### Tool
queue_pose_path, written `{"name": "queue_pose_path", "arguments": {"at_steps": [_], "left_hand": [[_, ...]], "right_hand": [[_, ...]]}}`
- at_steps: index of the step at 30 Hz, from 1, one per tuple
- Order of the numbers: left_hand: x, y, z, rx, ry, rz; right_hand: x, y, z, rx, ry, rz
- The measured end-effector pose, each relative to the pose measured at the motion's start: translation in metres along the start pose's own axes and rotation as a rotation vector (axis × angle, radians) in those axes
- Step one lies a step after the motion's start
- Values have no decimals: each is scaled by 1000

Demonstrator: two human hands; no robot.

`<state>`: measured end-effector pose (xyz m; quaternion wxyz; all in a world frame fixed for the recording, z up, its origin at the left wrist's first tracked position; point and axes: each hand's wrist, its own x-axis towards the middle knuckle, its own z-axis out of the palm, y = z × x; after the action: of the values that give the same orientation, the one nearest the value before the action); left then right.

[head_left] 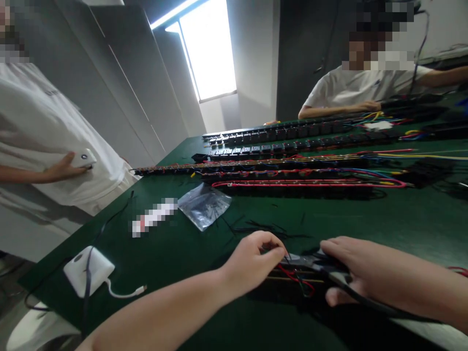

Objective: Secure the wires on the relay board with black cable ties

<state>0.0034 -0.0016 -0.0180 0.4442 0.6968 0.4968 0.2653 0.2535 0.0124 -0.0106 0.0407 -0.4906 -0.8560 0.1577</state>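
Note:
My left hand [256,256] is closed in a pinch, thumb against forefinger, on a thin black strip that looks like a cable tie [287,251]. Just to its right, my right hand [353,261] grips the dark handles of a pair of pliers [314,262]. Their grey jaws point left and sit right by the left fingertips and the strip. Whether the jaws touch the strip I cannot tell. Under both hands lies a dark wired bar, partly hidden, with red wires [292,274] showing. Loose black strips [270,229] are scattered just beyond the left hand.
Several long black wired bars [278,161] lie across the green table [153,263]. A clear plastic bag [204,207] is at centre-left. A white power block [89,270] with cables sits front left. One person [47,131] stands left holding a phone; another [351,90] sits across.

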Motion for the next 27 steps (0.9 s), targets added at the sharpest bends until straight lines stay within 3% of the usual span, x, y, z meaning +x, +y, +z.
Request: {"name": "queue_pose_path", "arguments": {"at_steps": [3,7,13,27], "left_hand": [[-1,0,-2,7,37,-14],[-1,-1,-2,-56,52,-57],[-1,-3,-1,-273,8,-174],[-2,-10,-2,-399,76,-196]], "right_hand": [[2,-7,-6,-22,-125,41],[3,-14,-13,-66,-196,60],[2,-20,-18,-115,-224,72],[3,-20,-21,-230,-227,73]]}}
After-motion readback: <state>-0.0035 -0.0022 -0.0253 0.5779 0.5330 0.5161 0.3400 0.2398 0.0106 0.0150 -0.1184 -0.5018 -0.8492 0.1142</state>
